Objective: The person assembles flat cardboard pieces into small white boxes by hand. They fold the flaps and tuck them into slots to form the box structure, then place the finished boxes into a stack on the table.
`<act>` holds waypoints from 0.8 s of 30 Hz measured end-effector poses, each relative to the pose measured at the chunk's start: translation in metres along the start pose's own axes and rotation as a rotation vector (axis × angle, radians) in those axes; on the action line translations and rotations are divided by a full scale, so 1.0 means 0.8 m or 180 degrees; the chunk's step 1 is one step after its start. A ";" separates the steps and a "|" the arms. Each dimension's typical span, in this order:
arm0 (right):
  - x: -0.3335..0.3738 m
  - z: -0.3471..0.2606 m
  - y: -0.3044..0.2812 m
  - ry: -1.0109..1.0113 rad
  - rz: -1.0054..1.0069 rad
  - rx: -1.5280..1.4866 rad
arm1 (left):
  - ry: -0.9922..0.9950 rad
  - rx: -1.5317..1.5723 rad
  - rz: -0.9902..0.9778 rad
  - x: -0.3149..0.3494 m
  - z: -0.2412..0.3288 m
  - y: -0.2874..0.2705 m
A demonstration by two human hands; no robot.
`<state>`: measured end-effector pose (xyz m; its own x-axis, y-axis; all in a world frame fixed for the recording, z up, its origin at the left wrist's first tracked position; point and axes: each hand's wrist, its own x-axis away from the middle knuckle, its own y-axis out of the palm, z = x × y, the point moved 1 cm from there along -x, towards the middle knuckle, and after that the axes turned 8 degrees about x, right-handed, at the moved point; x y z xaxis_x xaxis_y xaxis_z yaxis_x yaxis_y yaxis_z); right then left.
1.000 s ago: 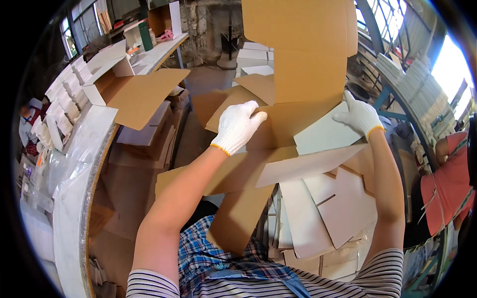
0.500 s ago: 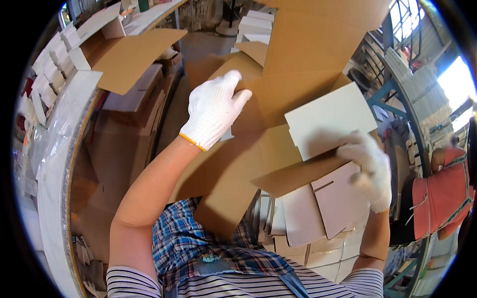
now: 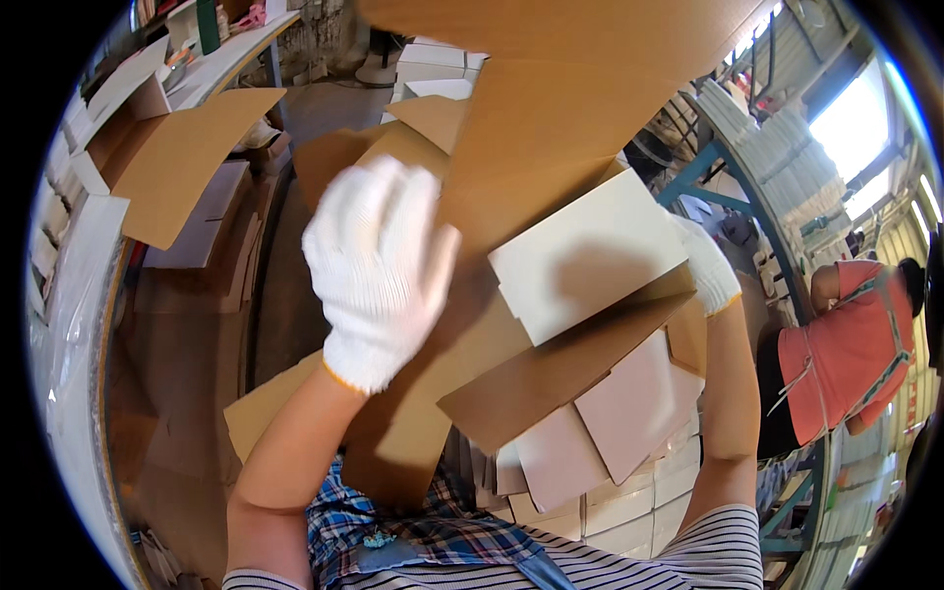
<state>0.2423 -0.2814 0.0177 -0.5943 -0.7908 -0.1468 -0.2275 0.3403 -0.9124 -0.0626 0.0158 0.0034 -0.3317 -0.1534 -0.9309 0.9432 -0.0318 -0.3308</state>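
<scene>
A large brown cardboard box [image 3: 570,118] stands in front of me with its flaps folded out. Inside it, toward the right, lies a flat white carton [image 3: 590,251] with a shadow across its face. My left hand [image 3: 379,265], in a white knit glove, hovers over the box's left side with thumb and fingers apart and nothing in it. My right hand [image 3: 706,264], gloved too, reaches to the right end of the white carton. Its fingers are hidden behind the carton and the box wall. A brown flap [image 3: 565,369] sticks out toward me below the white carton.
Several pale cartons [image 3: 565,457] are stacked below the box, near my body. On the left runs a long white table [image 3: 74,324] with an opened carton [image 3: 192,162]. Another person in a red top [image 3: 836,354] is at the right, near blue metal framing [image 3: 693,177].
My right hand has moved from above the near flap to the white carton's right end. My left hand has risen nearer, its fingers more spread. The whole view has shifted.
</scene>
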 end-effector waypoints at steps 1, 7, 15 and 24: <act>-0.004 -0.018 0.012 0.0373 -0.0045 -0.0764 | 0.0068 0.0764 -0.0856 -0.014 0.005 -0.012; -0.017 -0.042 0.027 0.1033 -0.0719 -0.3843 | -0.0848 0.1866 -0.1871 -0.029 0.059 0.099; 0.026 -0.122 0.015 0.0967 0.0380 -0.2612 | -0.1143 0.2029 -0.2328 -0.017 0.098 0.168; 0.005 -0.106 0.008 0.0683 0.0278 -0.1726 | 0.0799 0.2158 -0.1094 -0.089 0.090 0.180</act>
<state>0.1730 -0.2392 0.0435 -0.7585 -0.6467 -0.0804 -0.4990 0.6558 -0.5665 0.0983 -0.0493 0.0333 -0.5249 0.1984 -0.8277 0.5679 -0.6428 -0.5141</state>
